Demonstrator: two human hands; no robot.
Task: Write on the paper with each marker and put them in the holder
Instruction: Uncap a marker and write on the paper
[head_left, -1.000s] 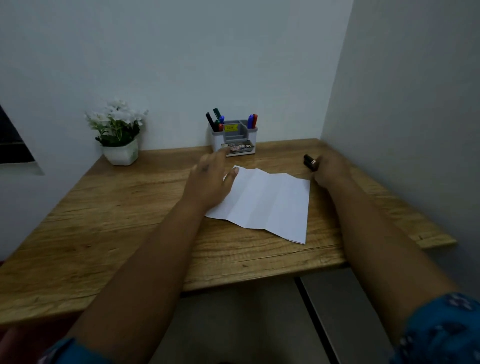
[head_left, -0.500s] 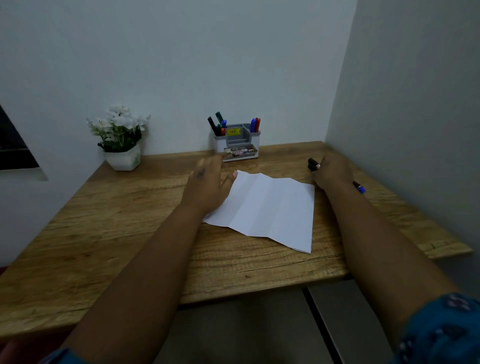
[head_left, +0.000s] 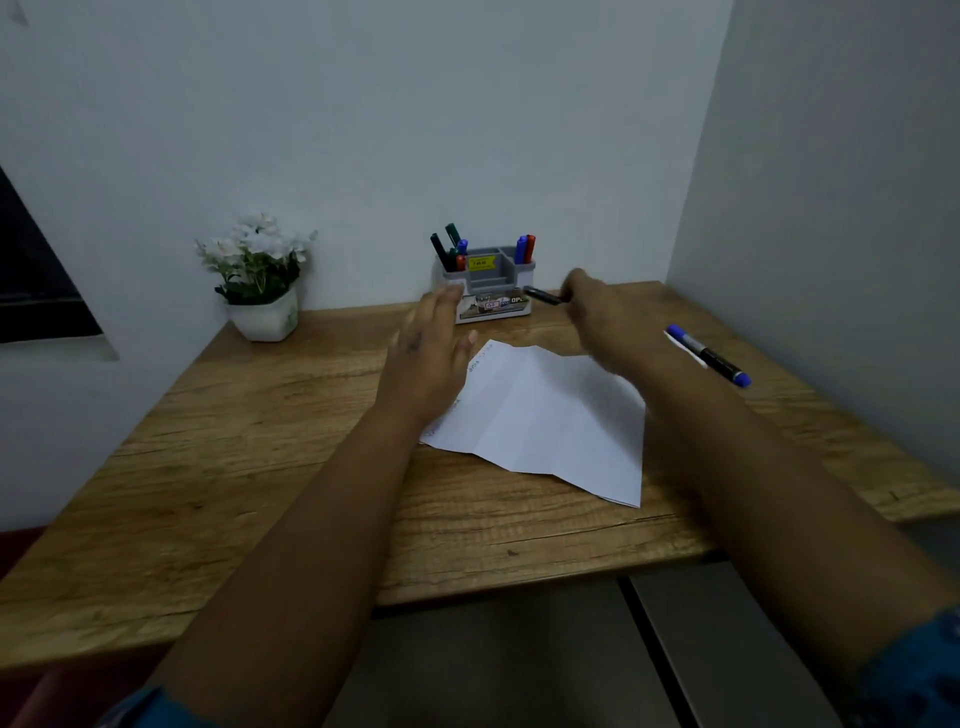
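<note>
Starting at the left, bare desk (head_left: 218, 467) is seen; the paper's (head_left: 550, 421) left edge is pressed by the flat left hand (head_left: 426, 358). A black marker (head_left: 543, 296) is pinched by the right hand (head_left: 592, 306) beside the holder (head_left: 493, 283). A blue marker (head_left: 709, 356) lies near the right wall.

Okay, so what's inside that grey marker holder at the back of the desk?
The holder has black, green, blue and red markers in its left compartment, and a blue and a red one at right. The middle sections look empty; their bottoms and the markers' lower ends are hidden.
</note>
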